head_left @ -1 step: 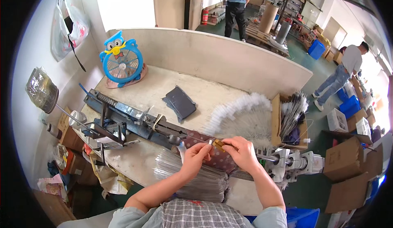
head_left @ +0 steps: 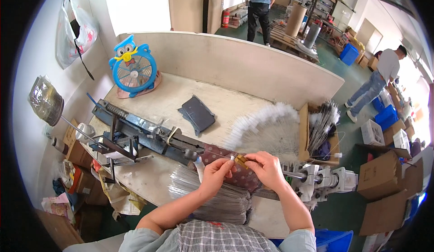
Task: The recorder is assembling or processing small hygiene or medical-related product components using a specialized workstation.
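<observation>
My left hand is closed in a pinch, with a small white piece showing at its fingertips. My right hand grips a small brass-coloured block, which almost meets the white piece. Both hands are over a dark red dotted cloth laid across a long black metal fixture. Beside my left wrist stands a white tube-like handle. Below my forearms lies a thick bundle of thin clear or metallic strands. Fingers partly hide what each hand holds.
White-tipped strands fan out near a cardboard box of more strands. A dark flat case and a blue cartoon fan occupy the bench. A shaft mechanism is at right. Two people stand beyond the low partition.
</observation>
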The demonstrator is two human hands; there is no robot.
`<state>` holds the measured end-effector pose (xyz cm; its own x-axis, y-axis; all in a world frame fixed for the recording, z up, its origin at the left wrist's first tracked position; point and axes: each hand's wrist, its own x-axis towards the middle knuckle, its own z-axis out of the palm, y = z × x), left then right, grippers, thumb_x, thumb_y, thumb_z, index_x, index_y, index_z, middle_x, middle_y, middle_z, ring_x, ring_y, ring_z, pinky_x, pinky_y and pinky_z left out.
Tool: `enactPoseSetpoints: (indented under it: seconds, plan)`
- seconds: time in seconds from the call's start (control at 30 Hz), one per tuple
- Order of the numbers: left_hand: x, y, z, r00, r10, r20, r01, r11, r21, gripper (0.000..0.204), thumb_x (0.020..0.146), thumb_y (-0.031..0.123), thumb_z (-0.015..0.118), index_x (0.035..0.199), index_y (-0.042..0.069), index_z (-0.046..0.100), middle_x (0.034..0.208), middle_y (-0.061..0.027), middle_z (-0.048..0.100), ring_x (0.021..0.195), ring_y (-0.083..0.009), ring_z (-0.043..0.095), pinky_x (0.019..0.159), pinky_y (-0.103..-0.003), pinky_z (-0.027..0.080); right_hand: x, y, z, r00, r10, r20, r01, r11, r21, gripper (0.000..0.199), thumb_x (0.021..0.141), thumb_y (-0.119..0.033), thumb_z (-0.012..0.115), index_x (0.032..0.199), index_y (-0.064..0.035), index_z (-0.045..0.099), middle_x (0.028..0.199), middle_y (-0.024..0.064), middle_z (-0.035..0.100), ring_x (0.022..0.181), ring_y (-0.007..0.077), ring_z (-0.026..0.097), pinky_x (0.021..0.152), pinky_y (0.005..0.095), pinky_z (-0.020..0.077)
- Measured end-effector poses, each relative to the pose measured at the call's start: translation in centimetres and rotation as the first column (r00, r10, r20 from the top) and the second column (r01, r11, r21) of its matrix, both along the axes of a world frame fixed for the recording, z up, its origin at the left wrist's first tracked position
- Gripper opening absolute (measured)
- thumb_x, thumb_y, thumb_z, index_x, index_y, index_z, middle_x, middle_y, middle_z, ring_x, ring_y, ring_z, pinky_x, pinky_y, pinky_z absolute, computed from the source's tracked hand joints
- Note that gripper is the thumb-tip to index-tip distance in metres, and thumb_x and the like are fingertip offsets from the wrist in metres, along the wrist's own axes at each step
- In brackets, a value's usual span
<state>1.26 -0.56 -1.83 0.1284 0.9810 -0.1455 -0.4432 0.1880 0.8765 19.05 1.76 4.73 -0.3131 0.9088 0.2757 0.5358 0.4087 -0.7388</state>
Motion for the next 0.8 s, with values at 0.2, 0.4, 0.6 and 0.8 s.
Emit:
enactPoseSetpoints:
  seconds: [0.2, 0.4, 0.6, 0.8]
  plan:
    - [1.6, 0.5, -0.5, 0.999, 0.005, -0.035, -0.003, 0.999, 0.044, 0.017, 0.092, 0.017, 0.055, 0.093, 0.002, 0.062, 0.082, -0.0029, 0.062, 0.065, -0.006, 0.052, 0.059, -0.02, 0.043, 1.1, -0.1, -0.6, 0.991, 0.077, -0.106, -0.077, 0.997, 0.0, 0.018, 0.075, -0.01, 0.068, 0.092, -0.0033, 0.066, 0.077, 0.0078, 0.062, 0.069, 0.0229, 0.058, 0.065, 0.0312, 0.0464]
    - [-1.1, 0.1, 0.5, 0.97, 0.241, 0.014, -0.238, 0.965, -0.106, 0.015, 0.093, 0.019, 0.054, 0.095, 0.005, 0.06, 0.079, -0.0015, 0.06, 0.063, -0.0065, 0.052, 0.058, -0.021, 0.042, -0.5, 0.5, 0.9, 0.979, 0.004, 0.205, -0.071, 0.945, 0.319, 0.015, 0.074, -0.011, 0.067, 0.088, -0.0088, 0.065, 0.076, 0.0046, 0.061, 0.075, 0.0241, 0.057, 0.068, 0.0362, 0.0458]
    - [-1.0, 0.1, 1.5, 0.972, 0.221, 0.075, -0.204, 0.96, -0.19, 0.016, 0.093, 0.02, 0.055, 0.093, 0.005, 0.06, 0.076, -0.0019, 0.06, 0.06, -0.0065, 0.052, 0.056, -0.02, 0.042, -5.2, 3.0, -0.8, 0.939, -0.136, 0.317, 0.007, 0.926, 0.377, 0.01, 0.076, -0.018, 0.064, 0.081, -0.0089, 0.063, 0.075, 0.0058, 0.059, 0.079, 0.025, 0.056, 0.068, 0.0382, 0.046]
    - [-1.7, 0.1, 1.5, 0.967, 0.202, 0.154, -0.165, 0.96, -0.225, 0.016, 0.092, 0.02, 0.055, 0.089, 0.005, 0.06, 0.069, -0.0022, 0.059, 0.057, -0.006, 0.051, 0.053, -0.02, 0.042, -6.1, 2.9, 0.1, 0.974, 0.052, 0.222, -0.083, 0.987, 0.136, 0.016, 0.077, -0.018, 0.064, 0.085, -0.0047, 0.067, 0.078, 0.01, 0.064, 0.079, 0.028, 0.058, 0.07, 0.0377, 0.0477]
